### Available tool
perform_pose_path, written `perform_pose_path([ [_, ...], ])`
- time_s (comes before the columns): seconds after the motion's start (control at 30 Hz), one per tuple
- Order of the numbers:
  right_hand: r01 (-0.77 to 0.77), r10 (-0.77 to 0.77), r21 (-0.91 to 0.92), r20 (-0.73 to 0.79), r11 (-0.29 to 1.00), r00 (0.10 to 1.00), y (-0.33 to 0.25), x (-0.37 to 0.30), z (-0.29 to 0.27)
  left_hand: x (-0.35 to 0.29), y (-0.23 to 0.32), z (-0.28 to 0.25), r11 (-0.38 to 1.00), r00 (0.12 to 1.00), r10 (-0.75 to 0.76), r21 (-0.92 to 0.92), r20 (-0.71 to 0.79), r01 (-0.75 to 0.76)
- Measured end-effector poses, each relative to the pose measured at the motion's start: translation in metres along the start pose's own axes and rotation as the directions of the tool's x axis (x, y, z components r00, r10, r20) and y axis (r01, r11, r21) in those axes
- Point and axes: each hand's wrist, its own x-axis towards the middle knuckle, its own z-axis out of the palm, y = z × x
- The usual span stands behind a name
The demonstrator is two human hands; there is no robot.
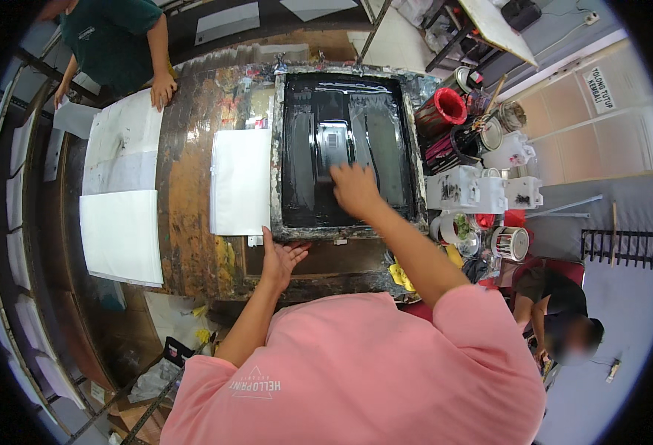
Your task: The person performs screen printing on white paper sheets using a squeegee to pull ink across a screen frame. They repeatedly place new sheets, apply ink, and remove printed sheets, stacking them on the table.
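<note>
From the head camera, the right arm reaches forward from a pink sleeve, elbow slightly bent, forearm angled up and to the left. The right hand lies knuckles up on the black inked mesh of the screen, near its middle, fingers curled down; just beyond the fingers a pale squeegee shows on the mesh. Whether the fingers close on it cannot be told, since the hand covers its near end.

The left arm comes up nearly straight from the lower edge. The left hand is open, palm up and fingers spread, its fingertips at the near left corner of the screen's grimy frame; it holds nothing.

The screen lies flat on a stained, rust-coloured table. A white sheet lies just beside the frame's left edge, and larger sheets sit farther left. At the far left corner another person's hand rests on the table. To the right of the screen stand a red can and white jugs.
</note>
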Motion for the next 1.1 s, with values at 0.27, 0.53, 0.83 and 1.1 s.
perform_pose_path([
  [0.27, -0.104, 0.099, 0.008, -0.385, 0.995, 0.918, -0.058, -0.053, -0.148, -0.07, 0.072, 0.06, 0.864, 0.754, 0.439, 0.001, 0.489, -0.504],
  [0.53, -0.057, -0.01, -0.081, -0.652, 0.995, 0.758, -0.04, 0.003, -0.212, -0.002, 0.058, -0.024, -0.095, 0.734, 0.641, 0.972, 0.225, -0.215],
  [0.83, -0.056, 0.046, 0.006, -0.653, 0.998, 0.756, -0.03, 0.032, -0.248, -0.001, 0.019, -0.077, -0.359, 0.759, 0.65, 0.892, 0.028, 0.274],
  [1.1, -0.063, 0.077, 0.045, -0.658, 0.997, 0.749, -0.028, 0.038, -0.256, -0.018, 0.055, -0.02, -0.308, 0.517, 0.812, 0.951, 0.272, -0.016],
])
